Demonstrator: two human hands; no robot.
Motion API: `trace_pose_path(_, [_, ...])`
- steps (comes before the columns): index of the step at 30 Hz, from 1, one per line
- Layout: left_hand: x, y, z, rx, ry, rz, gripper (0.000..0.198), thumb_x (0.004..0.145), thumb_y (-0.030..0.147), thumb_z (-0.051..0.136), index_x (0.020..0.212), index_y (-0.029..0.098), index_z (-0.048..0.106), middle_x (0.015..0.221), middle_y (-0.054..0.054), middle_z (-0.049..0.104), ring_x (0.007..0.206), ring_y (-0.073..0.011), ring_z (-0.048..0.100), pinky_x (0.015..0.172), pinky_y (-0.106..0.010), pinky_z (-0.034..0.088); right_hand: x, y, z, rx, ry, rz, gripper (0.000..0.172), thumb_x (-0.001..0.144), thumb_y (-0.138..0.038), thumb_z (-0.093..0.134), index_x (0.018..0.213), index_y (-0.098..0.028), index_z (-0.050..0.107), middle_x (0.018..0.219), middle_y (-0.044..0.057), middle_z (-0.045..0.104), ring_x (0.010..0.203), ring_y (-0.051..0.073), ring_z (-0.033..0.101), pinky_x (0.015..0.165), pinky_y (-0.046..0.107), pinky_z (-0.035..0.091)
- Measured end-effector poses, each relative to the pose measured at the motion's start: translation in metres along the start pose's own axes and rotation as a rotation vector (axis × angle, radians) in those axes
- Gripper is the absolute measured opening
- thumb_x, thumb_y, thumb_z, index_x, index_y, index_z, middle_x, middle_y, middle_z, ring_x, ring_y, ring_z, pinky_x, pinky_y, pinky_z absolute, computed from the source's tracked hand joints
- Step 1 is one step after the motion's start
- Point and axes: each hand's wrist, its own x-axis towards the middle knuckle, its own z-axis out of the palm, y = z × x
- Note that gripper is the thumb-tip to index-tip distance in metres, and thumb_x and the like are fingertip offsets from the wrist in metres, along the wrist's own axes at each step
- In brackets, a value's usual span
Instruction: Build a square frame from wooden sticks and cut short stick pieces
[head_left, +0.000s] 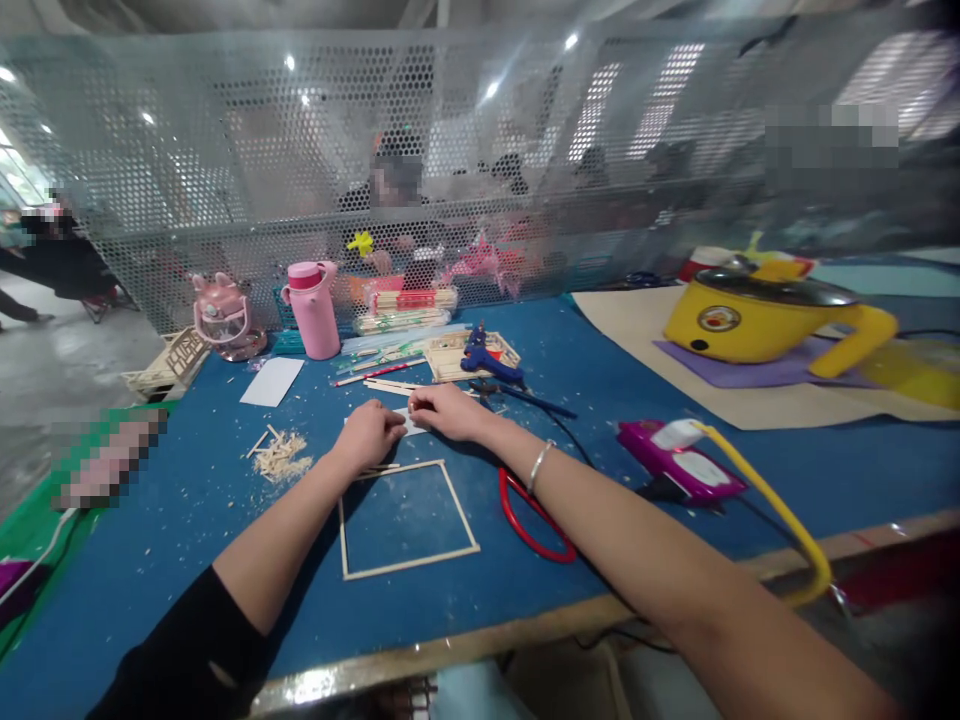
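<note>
My left hand and my right hand are close together over the middle of the table, both with fingers bent into a pinch. Between them lies a small white card, partly covered by the fingers. Whatever the fingertips grip is too small or hidden to make out. Just in front of my hands lies a four-sided frame of thin wooden sticks, its far left corner near my left wrist. Loose wooden sticks lie just beyond my hands.
A pile of stick offcuts lies left, near a white paper. Behind are a blue glue gun, a pink bottle and bundled sticks. Right: a red loop handle, purple device, yellow pot. A perforated screen stands behind.
</note>
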Motion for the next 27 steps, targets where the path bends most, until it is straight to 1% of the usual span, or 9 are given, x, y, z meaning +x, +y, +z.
trace_pose_path(3, [0.0008, -0.0003, -0.0005, 0.054, -0.017, 0.003, 0.02, 0.082, 0.029, 0.051, 0.089, 0.022, 0.069, 0.077, -0.005, 0.056, 0.078, -0.018, 0.056, 0.071, -0.026, 0.04, -0.0005, -0.0016, -0.0036, -0.051, -0.039, -0.012, 0.012, 0.074, -0.01, 0.054, 0.07, -0.013, 0.064, 0.064, 0.001, 0.062, 0.06, 0.011, 0.051, 0.056, 0.02, 0.034])
trace_pose_path(7, [0.0016, -0.0001, -0.0015, 0.096, -0.044, 0.032, 0.021, 0.084, 0.027, 0.049, 0.089, 0.023, 0.069, 0.076, -0.004, 0.054, 0.079, -0.0179, 0.055, 0.069, -0.025, 0.04, -0.0001, -0.0011, -0.0064, -0.112, -0.12, -0.034, 0.015, 0.073, -0.009, 0.054, 0.071, -0.013, 0.068, 0.07, 0.004, 0.067, 0.063, 0.012, 0.055, 0.059, 0.02, 0.035])
trace_pose_path(11, [0.0042, -0.0017, -0.0002, 0.119, -0.059, 0.047, 0.021, 0.083, 0.028, 0.05, 0.09, 0.023, 0.069, 0.074, -0.004, 0.055, 0.08, -0.0184, 0.055, 0.069, -0.025, 0.039, 0.0017, -0.0015, -0.0063, -0.181, -0.167, -0.058, 0.016, 0.072, -0.008, 0.055, 0.071, -0.014, 0.07, 0.072, 0.005, 0.068, 0.067, 0.014, 0.057, 0.062, 0.022, 0.036])
trace_pose_path(15, [0.0063, -0.0035, 0.0014, 0.131, -0.057, 0.04, 0.023, 0.083, 0.028, 0.051, 0.097, 0.023, 0.068, 0.078, -0.005, 0.057, 0.078, -0.0188, 0.056, 0.068, -0.025, 0.04, 0.0026, -0.0042, -0.0056, -0.24, -0.165, -0.065, 0.016, 0.074, -0.01, 0.055, 0.073, -0.013, 0.07, 0.073, 0.007, 0.068, 0.068, 0.015, 0.057, 0.063, 0.023, 0.036])
trace_pose_path(20, [0.0075, -0.0052, 0.002, 0.138, -0.062, 0.038, 0.024, 0.082, 0.029, 0.051, 0.097, 0.023, 0.069, 0.08, -0.006, 0.059, 0.078, -0.0189, 0.057, 0.068, -0.025, 0.04, 0.0025, -0.0047, -0.0052, -0.277, -0.169, -0.087, 0.014, 0.074, -0.011, 0.056, 0.072, -0.013, 0.07, 0.073, 0.006, 0.068, 0.069, 0.015, 0.057, 0.064, 0.023, 0.036])
trace_pose_path(23, [0.0081, -0.006, 0.0025, 0.143, -0.061, 0.034, 0.025, 0.082, 0.03, 0.051, 0.099, 0.023, 0.068, 0.082, -0.006, 0.06, 0.077, -0.0191, 0.057, 0.068, -0.025, 0.04, 0.0029, -0.0035, -0.0056, -0.288, -0.147, -0.084, 0.016, 0.075, -0.01, 0.054, 0.075, -0.013, 0.07, 0.076, 0.007, 0.069, 0.071, 0.015, 0.058, 0.066, 0.023, 0.037])
trace_pose_path(27, [0.0081, -0.006, 0.0024, 0.148, -0.06, 0.035, 0.025, 0.082, 0.03, 0.051, 0.099, 0.024, 0.068, 0.083, -0.006, 0.06, 0.078, -0.0191, 0.058, 0.067, -0.025, 0.04, 0.0029, -0.0025, -0.0067, -0.279, -0.171, -0.092, 0.014, 0.073, -0.009, 0.056, 0.071, -0.013, 0.07, 0.071, 0.006, 0.068, 0.066, 0.014, 0.057, 0.063, 0.022, 0.037])
